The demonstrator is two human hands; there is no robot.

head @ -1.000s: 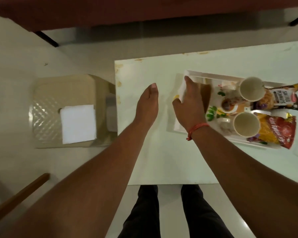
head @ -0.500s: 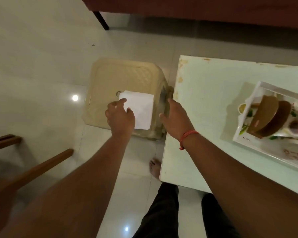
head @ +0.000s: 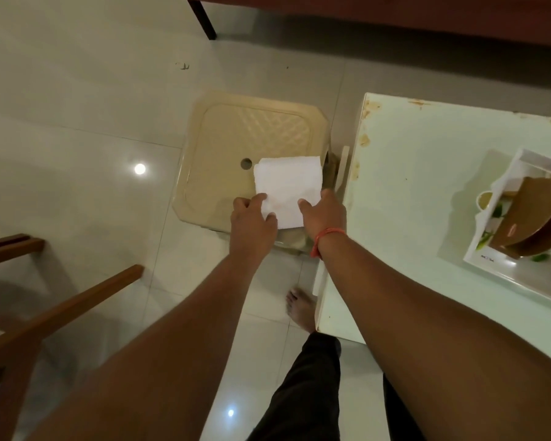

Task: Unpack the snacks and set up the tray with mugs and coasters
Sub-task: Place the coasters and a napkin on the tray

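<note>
Here, a folded white napkin (head: 287, 189) is gripped at its near edge over a beige plastic stool (head: 236, 148): the left hand (head: 252, 222) pinches one corner, the right hand (head: 323, 214) the other. Brown coasters (head: 535, 214) are seen leaning in the white tray (head: 490, 272) on the table (head: 420, 186).

One stool (head: 236, 138), one napkin (head: 288, 186), one tray (head: 490, 268) (two brown coasters (head: 535, 214)).

No legible text found. A small dark mark on the tray (head: 490, 258) rim is too blurred to read.
</note>
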